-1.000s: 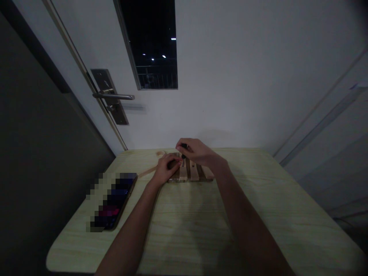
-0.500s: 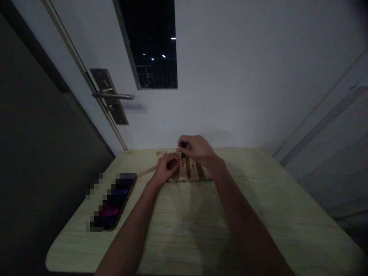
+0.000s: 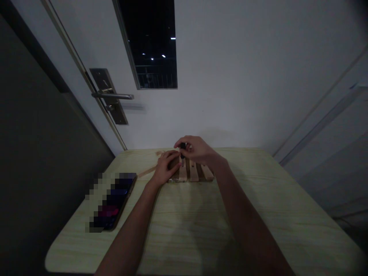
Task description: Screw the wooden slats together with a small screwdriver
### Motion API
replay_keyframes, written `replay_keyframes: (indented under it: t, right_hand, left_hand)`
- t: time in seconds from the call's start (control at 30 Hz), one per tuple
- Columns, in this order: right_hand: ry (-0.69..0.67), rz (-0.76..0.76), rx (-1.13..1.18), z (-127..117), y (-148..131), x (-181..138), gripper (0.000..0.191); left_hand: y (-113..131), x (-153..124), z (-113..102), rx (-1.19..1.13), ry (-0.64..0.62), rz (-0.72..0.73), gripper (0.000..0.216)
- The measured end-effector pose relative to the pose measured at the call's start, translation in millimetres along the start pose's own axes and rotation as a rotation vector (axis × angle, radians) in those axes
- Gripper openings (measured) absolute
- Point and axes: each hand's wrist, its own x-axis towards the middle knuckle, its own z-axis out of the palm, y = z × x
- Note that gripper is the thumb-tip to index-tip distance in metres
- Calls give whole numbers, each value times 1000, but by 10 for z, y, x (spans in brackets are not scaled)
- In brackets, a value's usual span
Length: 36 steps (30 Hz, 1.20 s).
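Observation:
A screwdriver (image 3: 183, 145) with a black handle stands upright over a light wooden slat, its shaft pointing down. My right hand (image 3: 197, 148) is closed around the handle, thumb on the near side and the index finger reaching past it. My left hand (image 3: 166, 165) lies over the left end of a small wooden board with slats (image 3: 194, 172), gripping it. Its thumb and index fingertips are close to the screwdriver's shaft. Several pale slats with dark holes lie side by side across the darker base. The screwdriver's tip is too small to make out.
A phone (image 3: 117, 201) lies on the pale wooden table (image 3: 178, 230) at the left. A thin wooden strip (image 3: 147, 171) rests by my left hand. Behind the table stands a white door with a metal handle (image 3: 115, 95) and a dark window (image 3: 152, 42).
The fingers of my right hand have shifted around the screwdriver handle, the index finger now further left. My left index finger has moved slightly back from the shaft. The board stays in place.

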Motion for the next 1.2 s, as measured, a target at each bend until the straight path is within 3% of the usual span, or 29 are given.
replay_keyframes:
  t: [0.13,0.33,0.5,0.8,0.97,1.2]
  right_hand:
    - [-6,19,24,-25,-9,-14,34]
    - [56,32,-105,-28,-29,5,10]
    - [103,20,-226,18,-23,27,12]
    - [97,-65,-20,-9,-28,-15,15]
    - [52,2,49,-35,-82,-34,30]
    - [93,-22,-34,-19,-29,3,9]
  left_hand:
    - [-33,-16,21,23,-7,9,32]
    - [-15,-21,31,4,5,-16,32]
    - [-7,-13,25,-9,6,-8,31]
    - [2,-13,18,-23,3,-6,30]
    - [8,-5,14,-31,3,2,30]
    - [-40,-23,44,-23,27,27,33]
